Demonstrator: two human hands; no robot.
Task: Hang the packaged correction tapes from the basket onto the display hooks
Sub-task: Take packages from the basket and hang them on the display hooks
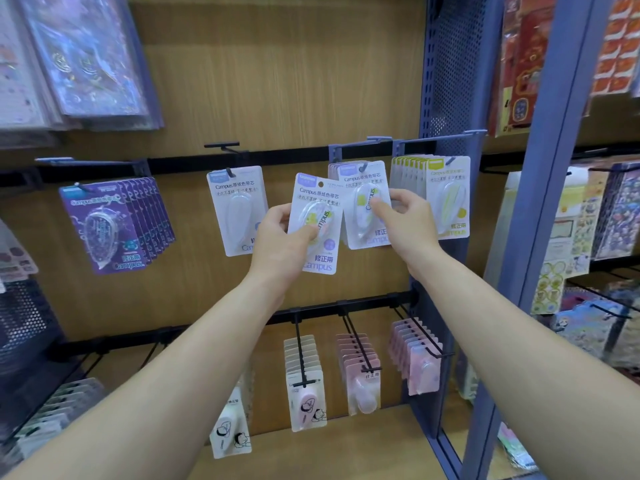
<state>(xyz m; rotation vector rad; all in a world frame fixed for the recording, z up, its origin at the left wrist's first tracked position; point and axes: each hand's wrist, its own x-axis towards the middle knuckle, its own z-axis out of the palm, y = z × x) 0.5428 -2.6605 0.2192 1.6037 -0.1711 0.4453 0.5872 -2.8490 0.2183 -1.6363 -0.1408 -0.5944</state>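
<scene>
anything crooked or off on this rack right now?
Only the loose pack that the left hand grips: it tilts, sits on no hook, and overlaps the front hung pack that the right hand pinches. No damage visible.

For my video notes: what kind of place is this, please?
Probably a stationery shop: packaged correction tapes hang in rows on display hooks, and sticker sheets hang nearby. The left hand holds another pack.

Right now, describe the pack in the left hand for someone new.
Below the wooden wall's upper black rail, look between the middle hooks. The white Campus pack with a yellow-green tape sits in the left hand. Unlike its neighbours, it hangs on no hook.
</scene>
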